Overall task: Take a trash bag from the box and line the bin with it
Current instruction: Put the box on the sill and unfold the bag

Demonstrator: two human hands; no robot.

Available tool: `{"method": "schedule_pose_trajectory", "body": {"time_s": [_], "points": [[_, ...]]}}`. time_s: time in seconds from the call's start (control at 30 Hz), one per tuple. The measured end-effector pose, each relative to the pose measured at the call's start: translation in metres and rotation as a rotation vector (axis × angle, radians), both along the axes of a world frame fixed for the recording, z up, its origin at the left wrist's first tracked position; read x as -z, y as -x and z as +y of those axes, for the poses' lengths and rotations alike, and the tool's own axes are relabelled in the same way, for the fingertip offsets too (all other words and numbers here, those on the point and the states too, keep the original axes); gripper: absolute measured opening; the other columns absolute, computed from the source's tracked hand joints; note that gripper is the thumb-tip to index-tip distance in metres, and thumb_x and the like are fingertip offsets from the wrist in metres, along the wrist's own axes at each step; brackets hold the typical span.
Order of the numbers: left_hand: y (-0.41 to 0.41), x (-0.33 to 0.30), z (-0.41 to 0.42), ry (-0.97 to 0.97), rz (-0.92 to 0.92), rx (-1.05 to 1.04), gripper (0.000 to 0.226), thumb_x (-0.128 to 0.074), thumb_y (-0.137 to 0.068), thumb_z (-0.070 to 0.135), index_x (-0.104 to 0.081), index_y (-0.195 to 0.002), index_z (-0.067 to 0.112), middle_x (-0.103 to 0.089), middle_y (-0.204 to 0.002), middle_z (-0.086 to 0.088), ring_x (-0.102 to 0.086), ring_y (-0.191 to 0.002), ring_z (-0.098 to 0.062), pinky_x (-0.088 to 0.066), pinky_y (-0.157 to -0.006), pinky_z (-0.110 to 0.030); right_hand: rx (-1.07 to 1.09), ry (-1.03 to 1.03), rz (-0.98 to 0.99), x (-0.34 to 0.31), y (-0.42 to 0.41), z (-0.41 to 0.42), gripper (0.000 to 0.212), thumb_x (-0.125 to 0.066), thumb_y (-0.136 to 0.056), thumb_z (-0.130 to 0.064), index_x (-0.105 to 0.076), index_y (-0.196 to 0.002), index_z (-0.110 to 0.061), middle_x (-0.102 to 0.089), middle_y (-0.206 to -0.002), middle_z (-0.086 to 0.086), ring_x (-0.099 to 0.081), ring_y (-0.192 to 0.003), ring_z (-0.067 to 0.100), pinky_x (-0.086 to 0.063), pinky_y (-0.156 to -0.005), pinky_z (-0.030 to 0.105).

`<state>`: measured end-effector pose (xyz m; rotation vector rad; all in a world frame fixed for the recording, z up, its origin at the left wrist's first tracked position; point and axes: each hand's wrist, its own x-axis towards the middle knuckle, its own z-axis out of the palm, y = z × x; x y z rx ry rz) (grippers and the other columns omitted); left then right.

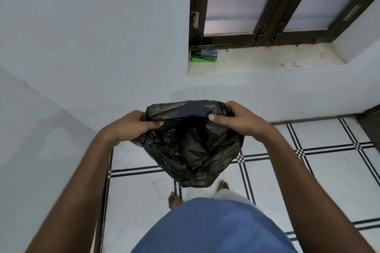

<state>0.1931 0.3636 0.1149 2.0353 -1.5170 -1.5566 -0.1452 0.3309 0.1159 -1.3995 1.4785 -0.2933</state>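
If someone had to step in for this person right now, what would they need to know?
Left hand: grips the left edge of the black trash bag.
Right hand: pinches the right edge of the bag's mouth.
The green box sits on the window sill.
Done: a bag is out, its mouth partly spread.
Left: finish opening it and line the bin, which is not in view.

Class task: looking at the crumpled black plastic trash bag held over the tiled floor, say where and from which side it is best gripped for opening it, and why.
Grip the crumpled black plastic trash bag at its upper rim, one hand from each side, as the left hand and right hand do here. The mouth gapes at the top while the closed end hangs down, so pinching opposite edges should spread it.
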Motion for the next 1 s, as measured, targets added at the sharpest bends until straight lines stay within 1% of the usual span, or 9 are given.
{"method": "schedule_pose_trajectory", "body": {"time_s": [0.17, 0.23, 0.3, 0.4, 0.5, 0.63, 0.77, 0.87, 1.0], "points": [[0.006, -0.010, -0.006, -0.072, -0.151, 0.182, 0.008, -0.069, -0.100, 0.010, -0.076, -0.097, 0.010, -0.077, -0.087, -0.013, -0.076, -0.061, -0.018, -0.061, -0.055, -0.028, -0.323, 0.073, 0.424, -0.004, -0.002, -0.009, 0.025, -0.071, -0.100, -0.034, -0.070, -0.105, -0.009, -0.073, -0.103, 0.010, -0.071, -0.102, 0.031, -0.051, -0.077, 0.036], [0.018, -0.023, -0.011, 0.288, -0.293, 0.028, 0.016, -0.058, -0.091, 0.006, -0.073, -0.089, 0.011, -0.076, -0.082, -0.013, -0.077, -0.063, -0.025, -0.061, -0.059, -0.031, -0.183, 0.411, 0.339, -0.019, -0.007, -0.012, 0.021, -0.064, -0.100, -0.024, -0.074, -0.115, -0.015, -0.076, -0.113, 0.008, -0.072, -0.111, 0.029, -0.058, -0.090, 0.038], [0.037, -0.040, -0.006, 0.969, -0.267, -0.369, 0.039, -0.050, -0.081, 0.004, -0.073, -0.109, 0.016, -0.078, -0.099, -0.007, -0.075, -0.084, -0.027, -0.060, -0.080, -0.033, 0.089, 0.906, 0.045, -0.043, -0.015, -0.008, 0.042, -0.059, -0.099, -0.014, -0.065, -0.141, -0.016, -0.071, -0.129, 0.008, -0.067, -0.117, 0.020, -0.056, -0.101, 0.030], [0.068, -0.046, 0.014, 1.509, -0.334, -0.514, 0.062, -0.049, -0.074, -0.011, -0.063, -0.133, 0.000, -0.069, -0.128, -0.017, -0.066, -0.112, -0.032, -0.052, -0.096, -0.032, 0.251, 1.348, -0.087, -0.055, -0.021, 0.004, 0.065, -0.058, -0.092, -0.011, -0.049, -0.157, -0.012, -0.057, -0.119, 0.019, -0.059, -0.094, 0.021, -0.049, -0.075, 0.018], [0.077, 0.012, 0.022, 1.062, -0.557, -0.118, 0.043, -0.053, -0.091, -0.003, -0.062, -0.132, 0.008, -0.065, -0.139, -0.022, -0.065, -0.107, -0.041, -0.057, -0.088, -0.045, -0.053, 0.986, 0.232, 0.007, -0.006, 0.000, 0.047, -0.058, -0.104, -0.029, -0.056, -0.151, -0.022, -0.060, -0.123, 0.018, -0.064, -0.097, 0.028, -0.050, -0.075, 0.033], [0.068, 0.092, 0.051, 0.027, -0.424, 0.231, 0.021, -0.059, -0.090, 0.004, -0.078, -0.090, 0.012, -0.075, -0.073, -0.001, -0.073, -0.086, -0.034, -0.057, -0.068, -0.029, -0.631, -0.233, 0.537, 0.085, 0.042, 0.021, 0.045, -0.080, -0.096, -0.048, -0.076, -0.123, -0.012, -0.076, -0.116, 0.006, -0.071, -0.098, 0.026, -0.061, -0.084, 0.035], [0.076, 0.111, 0.071, 0.016, -0.091, -0.196, 0.026, -0.059, -0.085, 0.002, -0.080, -0.082, 0.017, -0.077, -0.079, -0.012, -0.072, -0.076, -0.029, -0.068, -0.073, -0.052, -0.380, -0.150, 0.115, 0.105, 0.070, 0.040, 0.018, -0.085, -0.094, -0.042, -0.085, -0.102, -0.026, -0.079, -0.096, -0.009, -0.072, -0.092, 0.012, -0.054, -0.078, 0.029], [0.095, 0.099, 0.070, 0.027, 0.051, -0.472, 0.008, -0.068, -0.097, 0.009, -0.076, -0.095, 0.009, -0.073, -0.088, -0.016, -0.071, -0.078, -0.026, -0.068, -0.064, -0.043, 0.034, 0.038, -0.037, 0.110, 0.074, 0.037, 0.029, -0.072, -0.104, -0.041, -0.078, -0.089, -0.017, -0.073, -0.083, -0.006, -0.068, -0.083, 0.016, -0.049, -0.074, 0.030], [0.110, 0.080, 0.068, 0.027, 0.368, -0.574, 0.021, -0.081, -0.092, 0.025, -0.078, -0.106, 0.010, -0.077, -0.098, -0.007, -0.072, -0.089, -0.022, -0.062, -0.072, -0.034, 0.309, 0.138, -0.185, 0.100, 0.080, 0.029, 0.025, -0.066, -0.108, -0.041, -0.075, -0.097, -0.020, -0.073, -0.089, -0.004, -0.068, -0.084, 0.017, -0.052, -0.079, 0.031]]}}
